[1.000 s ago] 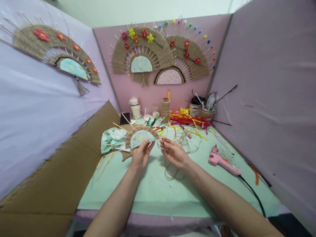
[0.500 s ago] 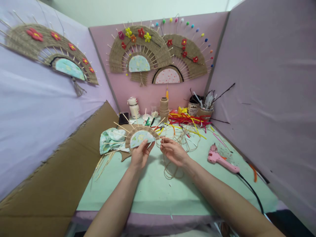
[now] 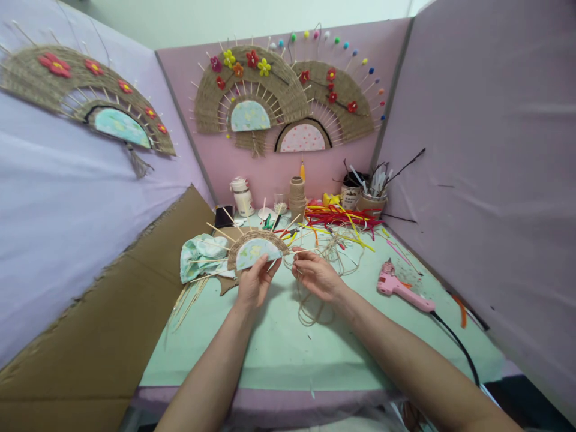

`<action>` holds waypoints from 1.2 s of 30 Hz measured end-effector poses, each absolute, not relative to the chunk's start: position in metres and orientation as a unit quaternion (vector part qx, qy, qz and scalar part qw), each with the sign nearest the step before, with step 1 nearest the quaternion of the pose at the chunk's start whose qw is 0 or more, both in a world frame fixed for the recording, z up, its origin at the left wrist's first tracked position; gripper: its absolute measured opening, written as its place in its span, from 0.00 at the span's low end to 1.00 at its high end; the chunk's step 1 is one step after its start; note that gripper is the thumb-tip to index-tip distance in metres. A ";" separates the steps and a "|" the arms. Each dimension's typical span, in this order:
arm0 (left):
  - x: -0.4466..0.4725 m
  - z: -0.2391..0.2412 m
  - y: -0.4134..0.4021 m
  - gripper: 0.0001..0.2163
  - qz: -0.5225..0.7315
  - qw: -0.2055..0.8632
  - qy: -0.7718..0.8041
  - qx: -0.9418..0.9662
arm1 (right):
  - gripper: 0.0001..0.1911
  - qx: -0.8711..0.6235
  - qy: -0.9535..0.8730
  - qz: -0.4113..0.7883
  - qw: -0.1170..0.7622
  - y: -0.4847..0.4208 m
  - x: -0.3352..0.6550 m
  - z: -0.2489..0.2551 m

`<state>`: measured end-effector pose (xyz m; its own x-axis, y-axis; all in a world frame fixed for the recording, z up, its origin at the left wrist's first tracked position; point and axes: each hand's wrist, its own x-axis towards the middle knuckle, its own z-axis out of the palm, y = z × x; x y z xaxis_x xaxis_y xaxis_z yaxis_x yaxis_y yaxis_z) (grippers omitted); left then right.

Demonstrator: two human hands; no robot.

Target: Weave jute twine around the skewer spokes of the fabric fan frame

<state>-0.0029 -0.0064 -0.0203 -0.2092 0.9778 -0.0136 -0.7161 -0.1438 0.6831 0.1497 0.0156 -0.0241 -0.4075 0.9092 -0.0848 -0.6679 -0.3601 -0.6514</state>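
In my left hand (image 3: pixel 255 282) is a small half-round fan (image 3: pixel 257 252), its thumb on the pale blue floral cloth at the lower edge. A band of woven twine rims the cloth, and thin wooden sticks radiate out of it. My right hand (image 3: pixel 317 275) is at the fan's right end, fingers pinched on a strand of twine (image 3: pixel 310 309) beside the rightmost stick. The twine hangs in loops below that hand and trails to a loose tangle behind it.
A pink glue gun (image 3: pixel 402 289) with a black cord lies at right. Red and yellow pipe cleaners (image 3: pixel 344 217), a twine spool (image 3: pixel 297 195) and a white bottle (image 3: pixel 243 197) stand or lie at the back. Crumpled cloth (image 3: pixel 202 257), loose sticks (image 3: pixel 191 303) and cardboard (image 3: pixel 108 288) are at left.
The camera view has shifted slightly. Both hands keep nearly the same place, the left on the fan and the right on the twine.
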 end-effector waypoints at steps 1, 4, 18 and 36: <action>-0.003 -0.020 -0.006 0.13 0.722 0.587 0.288 0.226 | 0.16 -0.223 -0.271 0.793 0.498 0.016 0.150 -0.024; -0.003 -0.020 -0.006 0.13 0.721 0.588 0.287 0.227 | 0.16 -0.224 -0.271 0.791 0.501 0.017 0.151 -0.024; -0.003 -0.020 -0.006 0.15 0.721 0.580 0.298 0.234 | 0.16 -0.225 -0.268 0.787 0.508 0.020 0.154 -0.026; -0.004 -0.020 -0.006 0.14 0.726 0.544 0.322 0.271 | 0.17 -0.247 -0.312 0.755 0.521 0.017 0.153 -0.024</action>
